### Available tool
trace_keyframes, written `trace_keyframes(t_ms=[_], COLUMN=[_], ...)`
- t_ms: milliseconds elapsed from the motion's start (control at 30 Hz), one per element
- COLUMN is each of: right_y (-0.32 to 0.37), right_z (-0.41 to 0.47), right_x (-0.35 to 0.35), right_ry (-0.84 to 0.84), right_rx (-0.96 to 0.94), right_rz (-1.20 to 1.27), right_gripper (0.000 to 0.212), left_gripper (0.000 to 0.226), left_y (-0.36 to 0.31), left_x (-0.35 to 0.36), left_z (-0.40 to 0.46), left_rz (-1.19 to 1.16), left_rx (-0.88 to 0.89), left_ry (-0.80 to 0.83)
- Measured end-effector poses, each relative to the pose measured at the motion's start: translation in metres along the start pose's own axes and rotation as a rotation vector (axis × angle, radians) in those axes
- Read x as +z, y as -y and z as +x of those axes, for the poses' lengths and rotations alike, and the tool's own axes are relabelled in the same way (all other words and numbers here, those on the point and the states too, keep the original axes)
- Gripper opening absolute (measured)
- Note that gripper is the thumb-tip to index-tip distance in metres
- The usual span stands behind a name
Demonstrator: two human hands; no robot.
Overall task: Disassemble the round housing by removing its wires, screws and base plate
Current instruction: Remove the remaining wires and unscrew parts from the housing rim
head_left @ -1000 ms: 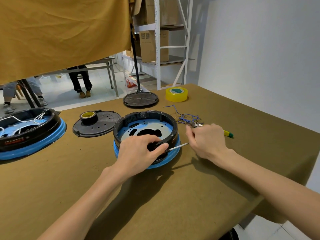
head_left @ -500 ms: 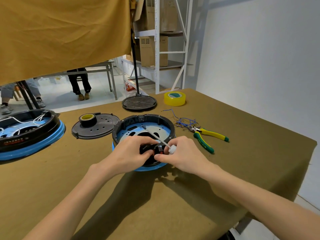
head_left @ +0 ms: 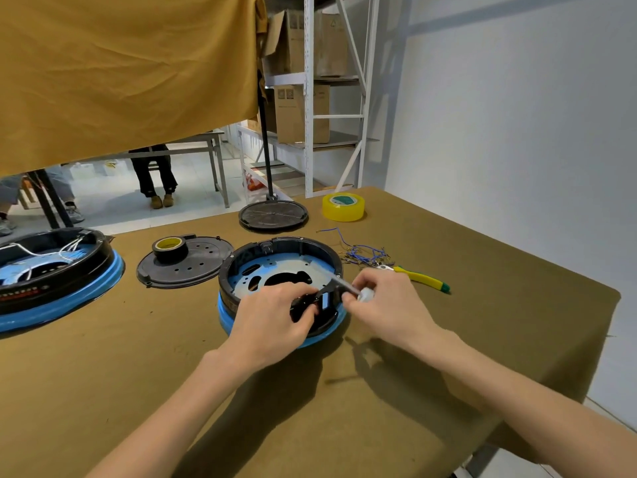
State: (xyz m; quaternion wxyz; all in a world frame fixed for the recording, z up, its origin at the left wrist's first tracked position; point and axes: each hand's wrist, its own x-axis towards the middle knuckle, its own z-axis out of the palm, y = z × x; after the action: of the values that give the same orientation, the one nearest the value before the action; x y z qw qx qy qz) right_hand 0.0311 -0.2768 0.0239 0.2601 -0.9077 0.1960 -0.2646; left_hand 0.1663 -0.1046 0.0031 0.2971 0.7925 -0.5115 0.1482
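The round housing [head_left: 281,246], black-walled with a blue rim, sits at the table's middle, its blue-grey base plate [head_left: 286,269] showing inside. My left hand [head_left: 272,319] rests over the housing's near wall, fingers pinching a small black part [head_left: 310,303] there. My right hand [head_left: 386,301] grips a small screwdriver [head_left: 348,288] with a whitish handle, its shaft angled toward the housing's right inner wall. Removed blue wires [head_left: 362,253] lie in a bundle to the right of the housing.
Yellow-green pliers [head_left: 420,279] lie right of my right hand. A black lid [head_left: 193,263] with a tape roll [head_left: 169,247] sits to the left, a second housing [head_left: 58,270] at far left. Yellow tape [head_left: 343,207] and a stand base [head_left: 273,214] are behind.
My right hand picked up the screwdriver from beside the pliers, brought it over the housing, then drew its tip to the right wall. My left hand stayed on the near wall.
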Motion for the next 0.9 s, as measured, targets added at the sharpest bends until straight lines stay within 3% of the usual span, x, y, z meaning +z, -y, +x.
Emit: trace_keyframes(t_ms=[133,333,567,767,900], right_y=[-0.024,-0.051,-0.050,-0.023,-0.004], right_z=[0.055,0.103,0.105,0.056,0.023], right_x=[0.003,0.016,0.020,0.005,0.011], right_ry=[0.066,0.139,0.088,0.161,0.214], right_rx=[0.311,0.494,0.411,0.310,0.164], right_rz=[0.074,0.038,-0.254,0.240,0.215], right_gripper=[0.021,0.028,0.036,0.026,0.027], left_gripper=[0.038,0.038,0.036,0.044,0.047], left_y=[0.006,0.007,0.009,0.009,0.003], left_x=[-0.006,-0.007,-0.004,-0.007,-0.007], left_z=[-0.002,-0.007,-0.009,-0.006,-0.004], left_rz=[0.015,0.088,0.098,0.116,0.158], left_rx=[0.080,0.122,0.124,0.067,0.008], left_ry=[0.032,-0.023,-0.059,-0.032,-0.035])
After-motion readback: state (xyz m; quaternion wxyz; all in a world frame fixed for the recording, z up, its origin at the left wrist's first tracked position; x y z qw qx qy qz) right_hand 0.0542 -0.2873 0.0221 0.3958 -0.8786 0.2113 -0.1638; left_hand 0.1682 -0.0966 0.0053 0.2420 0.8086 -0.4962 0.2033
